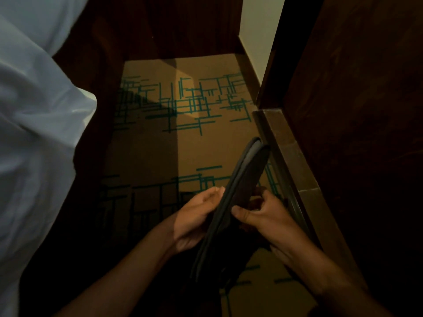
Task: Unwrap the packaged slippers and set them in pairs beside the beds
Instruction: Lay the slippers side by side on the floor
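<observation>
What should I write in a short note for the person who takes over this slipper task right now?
Left hand: grips the pair of flat dark grey slippers from the left side.
Right hand: pinches the same pair from the right, thumb on its face.
The slippers are stacked together, held on edge above the tan carpet with green line pattern, between the white bed sheet and the dark wooden furniture.
Done: whether wrapping remains is too dark to tell.
Left: separate the two, lay them side by side on the carpet beside the bed.

Tan carpet (155, 152) with green line pattern, white wall (258, 30), dark wooden door (357, 110), tiled threshold strip (288, 152)
</observation>
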